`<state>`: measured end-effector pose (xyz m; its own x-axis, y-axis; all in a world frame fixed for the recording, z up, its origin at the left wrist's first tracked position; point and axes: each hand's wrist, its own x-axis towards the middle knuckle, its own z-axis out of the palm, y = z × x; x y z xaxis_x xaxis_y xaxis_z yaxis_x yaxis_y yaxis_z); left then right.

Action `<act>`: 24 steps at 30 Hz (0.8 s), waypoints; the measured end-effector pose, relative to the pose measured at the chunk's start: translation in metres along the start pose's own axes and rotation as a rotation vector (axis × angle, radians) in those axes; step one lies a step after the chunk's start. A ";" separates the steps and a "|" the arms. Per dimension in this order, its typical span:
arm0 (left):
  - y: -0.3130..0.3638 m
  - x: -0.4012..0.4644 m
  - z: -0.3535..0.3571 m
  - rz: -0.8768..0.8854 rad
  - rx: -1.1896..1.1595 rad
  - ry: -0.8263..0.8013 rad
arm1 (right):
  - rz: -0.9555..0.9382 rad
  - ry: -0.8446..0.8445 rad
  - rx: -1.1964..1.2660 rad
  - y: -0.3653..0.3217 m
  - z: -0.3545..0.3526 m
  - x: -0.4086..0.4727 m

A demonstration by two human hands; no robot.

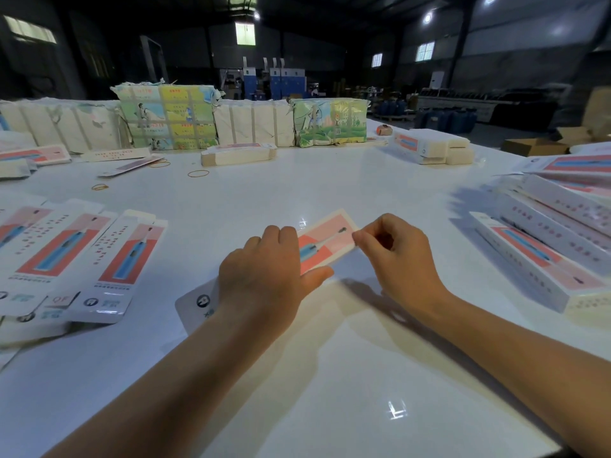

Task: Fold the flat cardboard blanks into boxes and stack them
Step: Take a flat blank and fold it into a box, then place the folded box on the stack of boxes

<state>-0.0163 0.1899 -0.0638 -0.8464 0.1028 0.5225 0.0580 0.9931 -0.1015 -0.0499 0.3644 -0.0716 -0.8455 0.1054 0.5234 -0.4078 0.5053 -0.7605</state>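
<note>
- Centrally, a long white cardboard box blank printed with a blue toothbrush on a pink and red panel lies slantwise on the glossy white table, its near end by the left wrist and its far end toward the right hand.
- The left hand lies on top of the blank's middle, fingers bent over its far edge and thumb stretched along its near edge, gripping it.
- The right hand has its fingers curled, with the fingertips pinching the blank's far end.
- To the left, a fanned row of flat printed blanks of the same design lies on the table, overlapping one another.
- To the right, a stack of folded long white boxes with the same toothbrush print sits near the table's edge.
- Farther back, a low pile of flat blanks rests near the table's middle, with yellow rubber bands lying loose just in front of it.
- Along the far edge stand paper-wrapped bundles, some plain white and some with colourful pictures.
- Beyond the table is a dim warehouse hall with small bright windows.
</note>
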 end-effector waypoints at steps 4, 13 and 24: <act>-0.011 0.001 -0.002 0.107 -0.077 0.028 | -0.142 -0.217 -0.119 -0.002 -0.002 -0.004; -0.013 0.003 0.029 0.320 -0.182 0.222 | -0.465 -0.494 -0.517 0.013 -0.005 0.006; -0.009 -0.003 0.111 0.299 -0.624 -0.003 | 0.001 0.409 -0.911 0.031 -0.227 0.137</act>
<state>-0.0729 0.1749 -0.1588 -0.7481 0.3782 0.5453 0.5822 0.7684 0.2658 -0.1002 0.5891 0.0642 -0.5926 0.3065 0.7449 0.1578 0.9510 -0.2658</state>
